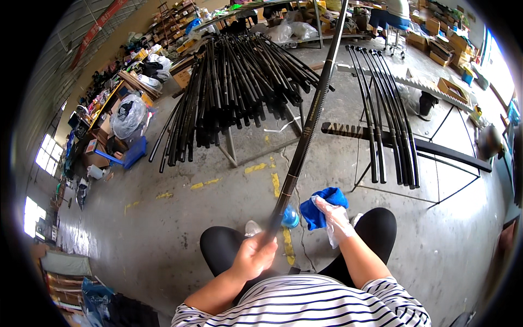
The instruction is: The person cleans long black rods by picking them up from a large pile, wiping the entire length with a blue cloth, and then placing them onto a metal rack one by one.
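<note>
From here I see a stand (231, 148) heaped with black rods (239, 82) beyond the left hand (254, 257), a dark bar (452, 152) carrying poles (402, 141) beyond the right hand (334, 220), and floor (174, 218) between both bearing a blue bottle (291, 217).

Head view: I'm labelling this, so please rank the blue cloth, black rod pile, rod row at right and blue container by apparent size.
1. Black rod pile
2. Rod row at right
3. Blue cloth
4. Blue container, partly hidden

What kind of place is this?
Probably a workshop or small factory: many black rods are stacked on a metal stand, cardboard boxes crowd the edges, and yellow lines mark the grey floor.
</note>
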